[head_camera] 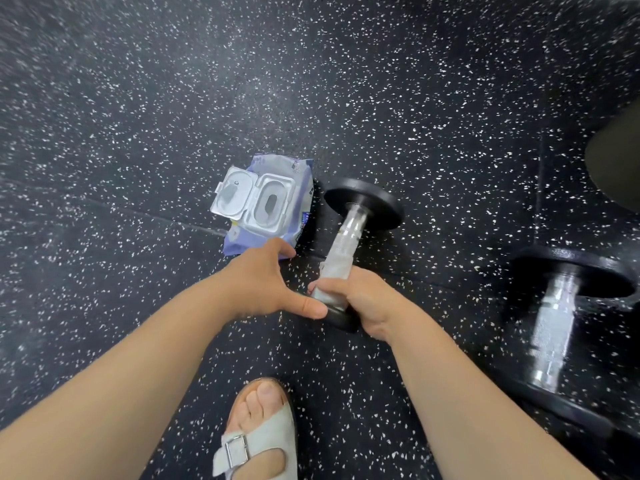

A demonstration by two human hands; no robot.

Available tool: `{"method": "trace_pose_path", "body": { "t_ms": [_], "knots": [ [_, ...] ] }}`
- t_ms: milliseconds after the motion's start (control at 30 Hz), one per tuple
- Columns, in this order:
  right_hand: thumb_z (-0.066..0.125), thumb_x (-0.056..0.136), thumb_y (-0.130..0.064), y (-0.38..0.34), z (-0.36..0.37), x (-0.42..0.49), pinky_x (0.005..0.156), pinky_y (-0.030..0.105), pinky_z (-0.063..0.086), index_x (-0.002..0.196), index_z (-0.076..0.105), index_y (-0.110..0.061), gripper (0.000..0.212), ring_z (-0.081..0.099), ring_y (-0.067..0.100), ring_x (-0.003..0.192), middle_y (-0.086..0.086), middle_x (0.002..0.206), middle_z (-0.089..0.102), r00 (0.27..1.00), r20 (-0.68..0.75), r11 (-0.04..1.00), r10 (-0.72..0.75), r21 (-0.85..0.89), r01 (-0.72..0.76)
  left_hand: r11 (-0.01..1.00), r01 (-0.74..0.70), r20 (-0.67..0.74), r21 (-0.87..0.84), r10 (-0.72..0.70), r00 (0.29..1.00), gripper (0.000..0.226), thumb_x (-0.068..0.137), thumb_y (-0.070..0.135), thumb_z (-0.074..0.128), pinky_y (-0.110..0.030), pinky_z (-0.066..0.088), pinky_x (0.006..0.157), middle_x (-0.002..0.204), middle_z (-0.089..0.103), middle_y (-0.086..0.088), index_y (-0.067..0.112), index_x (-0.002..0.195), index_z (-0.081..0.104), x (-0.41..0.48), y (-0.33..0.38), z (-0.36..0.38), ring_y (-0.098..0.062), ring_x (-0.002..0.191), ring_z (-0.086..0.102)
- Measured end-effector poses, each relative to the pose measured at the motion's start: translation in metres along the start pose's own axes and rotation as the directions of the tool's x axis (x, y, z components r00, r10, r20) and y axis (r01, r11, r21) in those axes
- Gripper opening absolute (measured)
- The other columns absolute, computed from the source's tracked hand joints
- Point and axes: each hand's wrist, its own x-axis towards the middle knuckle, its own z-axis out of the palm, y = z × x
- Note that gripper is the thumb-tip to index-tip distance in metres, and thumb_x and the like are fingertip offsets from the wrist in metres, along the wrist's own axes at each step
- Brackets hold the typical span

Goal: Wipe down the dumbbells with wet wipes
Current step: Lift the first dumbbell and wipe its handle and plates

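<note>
A small black dumbbell [364, 203] lies on the floor in the middle, its chrome handle pointing toward me. A white wet wipe [335, 269] is wrapped around the near part of the handle, and my right hand [367, 303] is closed around the wipe and handle. My left hand [261, 279] is spread open just left of it, palm down, with the thumb tip touching the dumbbell's near end plate. Behind the left hand lies a purple pack of wet wipes [268, 199] with its flip lid open.
A second, larger black dumbbell [554, 320] lies to the right on the speckled black rubber floor [138, 133]. My foot in a pale sandal [259, 431] is at the bottom centre. A dark rounded object [616, 157] sits at the right edge.
</note>
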Motion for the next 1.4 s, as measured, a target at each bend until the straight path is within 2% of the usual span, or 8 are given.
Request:
{"method": "trace_pose_path", "body": {
  "t_ms": [167, 367, 567, 700, 767, 867, 1133, 1400],
  "knots": [
    [0.057, 0.089, 0.004, -0.03, 0.003, 0.022, 0.076, 0.035, 0.053, 0.092, 0.056, 0.002, 0.004, 0.061, 0.022, 0.074, 0.013, 0.078, 0.062, 0.997, -0.016, 0.935, 0.071, 0.348, -0.061, 1.0, 0.001, -0.003, -0.018, -0.001, 1.0, 0.103, 0.048, 0.051, 0.089, -0.034, 0.046, 0.097, 0.1, 0.042, 0.017, 0.031, 0.134, 0.036, 0.003, -0.007, -0.006, -0.015, 0.108, 0.054],
    [0.056, 0.09, 0.003, -0.061, 0.0, 0.049, 0.067, 0.033, 0.052, 0.088, 0.055, -0.004, 0.007, 0.061, 0.021, 0.07, 0.012, 0.079, 0.059, 0.986, -0.165, 0.88, 0.01, 0.469, 0.069, 0.995, 0.033, 0.052, -0.095, -0.028, 0.998, 0.097, 0.048, 0.054, 0.089, -0.041, 0.045, 0.102, 0.119, 0.052, 0.002, 0.041, 0.129, 0.038, 0.006, -0.021, -0.013, -0.016, 0.108, 0.058],
    [0.056, 0.092, -0.002, -0.016, 0.015, 0.018, 0.081, 0.035, 0.054, 0.095, 0.058, 0.0, 0.005, 0.065, 0.023, 0.078, 0.015, 0.085, 0.067, 0.999, -0.017, 0.958, 0.049, 0.284, -0.042, 0.992, 0.022, 0.079, -0.123, -0.013, 0.997, 0.093, 0.051, 0.048, 0.09, -0.042, 0.043, 0.104, 0.124, 0.05, 0.001, 0.041, 0.127, 0.038, 0.006, -0.02, -0.014, -0.016, 0.114, 0.055],
    [0.061, 0.089, -0.003, -0.01, 0.017, 0.007, 0.055, 0.017, 0.054, 0.103, 0.064, 0.004, 0.017, 0.067, 0.011, 0.063, 0.013, 0.088, 0.071, 0.994, -0.018, 0.99, 0.104, 0.096, -0.102, 0.994, 0.026, 0.083, -0.111, -0.017, 0.996, 0.09, 0.052, 0.049, 0.089, -0.039, 0.045, 0.101, 0.111, 0.053, 0.009, 0.043, 0.126, 0.037, 0.007, -0.019, -0.015, -0.013, 0.106, 0.058],
    [0.061, 0.088, -0.001, -0.015, 0.016, 0.007, 0.054, 0.018, 0.053, 0.1, 0.064, 0.004, 0.013, 0.066, 0.012, 0.062, 0.013, 0.086, 0.069, 0.991, -0.004, 0.983, 0.136, 0.128, -0.134, 0.994, 0.029, 0.086, -0.102, -0.02, 0.996, 0.09, 0.054, 0.048, 0.088, -0.038, 0.046, 0.1, 0.107, 0.054, 0.012, 0.041, 0.128, 0.037, 0.007, -0.018, -0.015, -0.011, 0.103, 0.06],
    [0.058, 0.086, 0.008, -0.03, 0.02, 0.014, 0.074, 0.034, 0.054, 0.085, 0.057, 0.002, 0.007, 0.062, 0.021, 0.071, 0.017, 0.083, 0.063, 0.992, -0.013, 0.939, 0.128, 0.324, -0.117, 0.995, 0.042, 0.097, -0.089, -0.033, 0.995, 0.093, 0.053, 0.051, 0.088, -0.039, 0.045, 0.101, 0.109, 0.056, 0.011, 0.041, 0.13, 0.037, 0.007, -0.02, -0.015, -0.012, 0.104, 0.06],
    [0.057, 0.088, 0.003, -0.066, 0.008, 0.041, 0.062, 0.033, 0.051, 0.085, 0.056, -0.004, 0.008, 0.062, 0.021, 0.074, 0.012, 0.077, 0.061, 0.983, -0.177, 0.893, 0.055, 0.449, 0.031, 0.993, 0.066, 0.129, -0.093, -0.054, 0.99, 0.096, 0.051, 0.056, 0.087, -0.042, 0.042, 0.105, 0.111, 0.054, 0.014, 0.042, 0.131, 0.036, 0.005, -0.023, -0.017, -0.014, 0.109, 0.059],
    [0.064, 0.088, -0.011, -0.009, 0.016, 0.007, 0.086, 0.038, 0.053, 0.1, 0.063, -0.001, 0.016, 0.066, 0.022, 0.078, 0.016, 0.092, 0.072, 0.991, -0.112, 0.997, 0.071, 0.003, -0.071, 0.997, 0.069, 0.123, -0.045, -0.063, 0.99, 0.097, 0.056, 0.047, 0.088, -0.04, 0.043, 0.102, 0.112, 0.055, 0.009, 0.035, 0.137, 0.034, 0.003, -0.004, -0.016, -0.015, 0.108, 0.057]
  ]
}}
